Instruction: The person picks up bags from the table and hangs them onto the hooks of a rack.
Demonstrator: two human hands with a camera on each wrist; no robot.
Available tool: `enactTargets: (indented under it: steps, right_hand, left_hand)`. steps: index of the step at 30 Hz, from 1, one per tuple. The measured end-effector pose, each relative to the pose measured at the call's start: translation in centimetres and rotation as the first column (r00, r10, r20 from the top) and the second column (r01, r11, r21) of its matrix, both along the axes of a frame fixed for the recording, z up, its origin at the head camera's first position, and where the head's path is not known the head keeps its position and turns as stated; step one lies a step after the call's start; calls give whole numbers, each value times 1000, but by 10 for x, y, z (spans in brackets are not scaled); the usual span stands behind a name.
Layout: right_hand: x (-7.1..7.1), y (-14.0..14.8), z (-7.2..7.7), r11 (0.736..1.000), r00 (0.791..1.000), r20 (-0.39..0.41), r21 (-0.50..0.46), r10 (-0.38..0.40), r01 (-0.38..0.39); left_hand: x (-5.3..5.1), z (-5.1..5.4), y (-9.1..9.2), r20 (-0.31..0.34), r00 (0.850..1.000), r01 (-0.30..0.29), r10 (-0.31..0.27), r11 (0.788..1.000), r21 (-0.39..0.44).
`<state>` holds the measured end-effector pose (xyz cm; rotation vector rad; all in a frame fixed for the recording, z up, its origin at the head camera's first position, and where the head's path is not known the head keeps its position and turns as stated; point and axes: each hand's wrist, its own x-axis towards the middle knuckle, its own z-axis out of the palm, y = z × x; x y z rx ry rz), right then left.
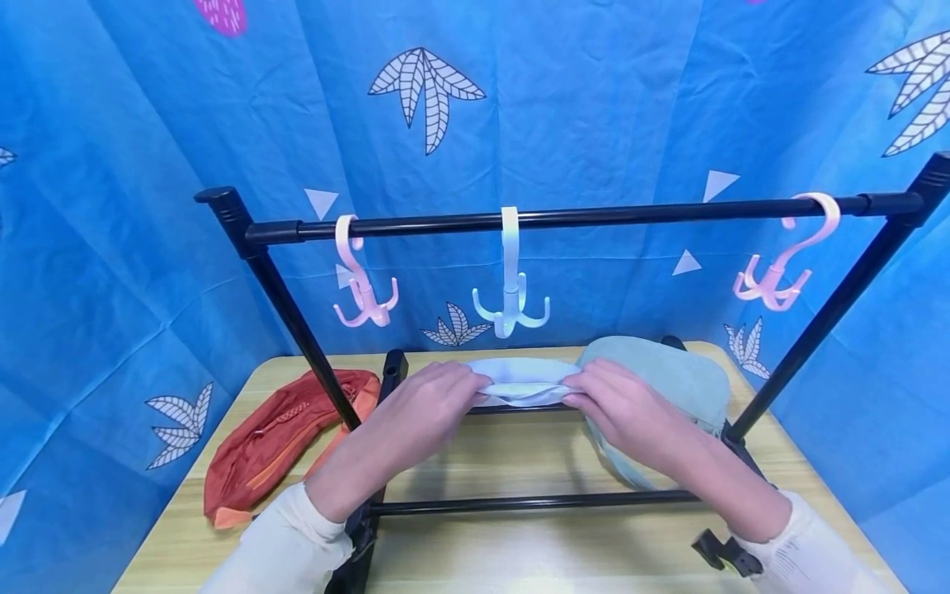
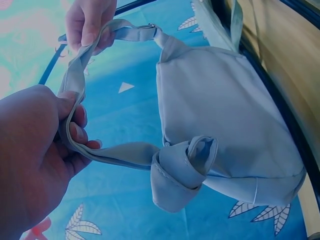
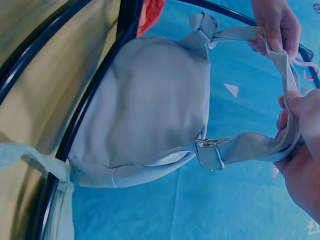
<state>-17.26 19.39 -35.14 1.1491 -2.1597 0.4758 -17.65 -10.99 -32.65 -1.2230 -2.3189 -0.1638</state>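
Note:
Both my hands hold the strap of a pale blue-grey bag. My left hand pinches the strap at its left side, and my right hand pinches it at the right. Below the hands hangs the bag's body, near a black rail; the head view mostly hides it. One end of the strap has a knotted loop, while a metal buckle shows at the other end. A white four-pronged hook hangs from the top bar beyond the hands, apart from the strap.
A black rack with a top bar stands on a wooden table. Pink hooks hang at its left and right. A red bag lies left, a pale green bag right. Blue printed cloth surrounds the table.

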Motion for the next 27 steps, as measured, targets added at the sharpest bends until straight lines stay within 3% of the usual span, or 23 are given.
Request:
enactTargets:
  steps: [8, 16, 27]
  right_hand:
    - [0, 2, 8, 1000, 1000, -22, 0, 4, -4]
    - [-2, 2, 13, 999, 997, -69, -29, 30, -32]
    - [-7, 3, 23, 997, 990, -133, -56, 39, -47]
  left_hand:
    - [2, 7, 1, -9, 1000, -3, 3, 999, 35]
    - [-1, 12, 3, -72, 997, 40, -32, 992, 117]
    - [-4, 22, 5, -128, 991, 63, -44, 987, 150]
